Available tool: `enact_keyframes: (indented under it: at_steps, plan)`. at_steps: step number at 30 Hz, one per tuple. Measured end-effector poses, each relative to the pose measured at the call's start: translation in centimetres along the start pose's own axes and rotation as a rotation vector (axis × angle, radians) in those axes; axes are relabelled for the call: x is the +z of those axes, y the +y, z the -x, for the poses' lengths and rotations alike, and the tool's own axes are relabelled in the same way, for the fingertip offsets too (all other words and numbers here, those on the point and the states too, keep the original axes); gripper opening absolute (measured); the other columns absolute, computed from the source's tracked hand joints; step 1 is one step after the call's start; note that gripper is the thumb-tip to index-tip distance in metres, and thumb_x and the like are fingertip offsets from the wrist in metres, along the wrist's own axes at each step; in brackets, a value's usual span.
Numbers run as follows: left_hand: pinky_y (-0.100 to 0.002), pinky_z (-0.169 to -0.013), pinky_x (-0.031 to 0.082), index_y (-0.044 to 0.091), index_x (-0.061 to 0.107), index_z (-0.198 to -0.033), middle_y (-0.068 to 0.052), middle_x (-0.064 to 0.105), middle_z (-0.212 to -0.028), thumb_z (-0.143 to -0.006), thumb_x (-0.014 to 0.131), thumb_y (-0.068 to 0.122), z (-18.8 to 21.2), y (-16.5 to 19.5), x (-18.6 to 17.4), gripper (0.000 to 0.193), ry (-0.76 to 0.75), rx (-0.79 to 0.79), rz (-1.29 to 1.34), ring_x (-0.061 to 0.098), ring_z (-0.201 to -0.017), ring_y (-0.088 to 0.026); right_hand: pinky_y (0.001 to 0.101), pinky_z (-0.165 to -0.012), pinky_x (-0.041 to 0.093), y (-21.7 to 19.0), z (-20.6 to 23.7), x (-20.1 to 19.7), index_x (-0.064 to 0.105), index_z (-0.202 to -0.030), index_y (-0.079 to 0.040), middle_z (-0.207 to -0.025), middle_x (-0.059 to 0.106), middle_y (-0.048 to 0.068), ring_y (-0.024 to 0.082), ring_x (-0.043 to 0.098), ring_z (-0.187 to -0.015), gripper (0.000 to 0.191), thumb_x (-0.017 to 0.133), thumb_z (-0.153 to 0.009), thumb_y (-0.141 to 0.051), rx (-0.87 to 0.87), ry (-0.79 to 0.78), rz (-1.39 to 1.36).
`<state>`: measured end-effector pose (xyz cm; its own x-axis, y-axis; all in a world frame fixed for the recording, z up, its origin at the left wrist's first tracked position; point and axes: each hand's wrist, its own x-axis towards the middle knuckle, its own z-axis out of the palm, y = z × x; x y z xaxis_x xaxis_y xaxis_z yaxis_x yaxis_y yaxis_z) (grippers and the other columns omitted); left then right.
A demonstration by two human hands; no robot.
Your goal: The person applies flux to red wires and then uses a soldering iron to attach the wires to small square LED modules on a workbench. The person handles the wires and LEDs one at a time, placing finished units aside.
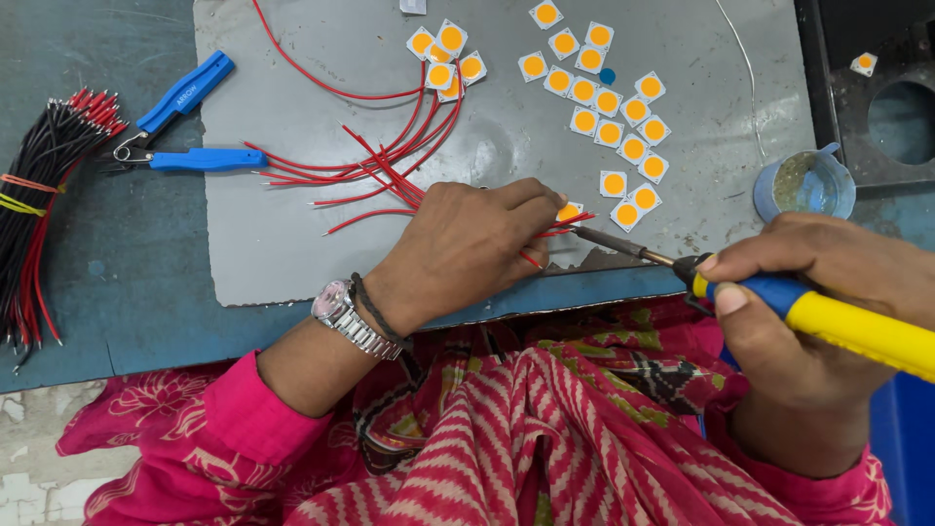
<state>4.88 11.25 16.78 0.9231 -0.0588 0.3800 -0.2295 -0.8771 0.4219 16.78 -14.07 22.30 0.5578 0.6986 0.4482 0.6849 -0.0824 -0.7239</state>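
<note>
Right hand [818, 321] is wrapped tight around a soldering iron [779, 297] with a yellow and blue handle, its metal tip pointing left toward the other hand. Left hand [467, 244] lies palm down on the near edge of the grey mat [292, 253], fingers pinched onto a red wire [560, 229] and a small square chip with a yellow centre [569, 210], which peeks out just past the fingertips. The iron's tip sits right beside that chip; can't tell if it actually touches.

A bit further back, a fan of loose red wires [370, 166] spreads over the mat, some running up to a small cluster of chips [446, 56]. To the right of those there's a scattered bunch of the same yellow-centred chips [609, 102]. A little round pot [804, 185] sits at the mat's right edge, just above the right hand.

Off to the left on the blue bench [127, 282], blue-handled wire strippers [180, 127] lie half on the mat, and a tied bundle of black and red wires [44, 205] is at the far left edge.
</note>
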Motion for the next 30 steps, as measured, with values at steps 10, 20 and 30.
enact_keyframes:
  at_steps: [10,20,30]
  plan:
    - [-0.042,-0.052,0.049,0.009,0.068,-0.106,-0.002,0.069,-0.098,-0.083,0.071,0.014,-0.1,0.0,0.2,0.023,0.012,-0.001,-0.009,0.069,-0.07,-0.028,0.0223,-0.066,0.047,0.6,1.0,0.1,0.066,-0.097,0.006,-0.083,0.068,0.013,0.016,0.064,-0.068,0.016,0.072,-0.093,-0.009,-0.016,0.076,-0.062]
    - [-0.043,-0.052,0.049,0.008,0.067,-0.106,-0.004,0.068,-0.097,-0.084,0.07,0.014,-0.1,0.1,0.2,0.023,0.017,-0.004,-0.006,0.069,-0.069,-0.029,0.0216,-0.064,0.048,0.3,0.3,0.3,0.066,-0.096,0.007,-0.084,0.069,0.015,0.015,0.064,-0.065,0.016,0.072,-0.092,-0.008,0.001,0.06,-0.066]
    - [-0.044,-0.052,0.049,0.007,0.066,-0.105,-0.004,0.067,-0.098,-0.083,0.071,0.015,-0.2,0.1,0.1,0.024,-0.001,0.003,-0.001,0.068,-0.07,-0.029,0.0225,-0.064,0.046,1.0,0.2,-0.8,0.066,-0.099,0.005,-0.083,0.069,0.014,0.016,0.065,-0.065,0.017,0.071,-0.089,-0.008,-0.045,-0.001,-0.016]
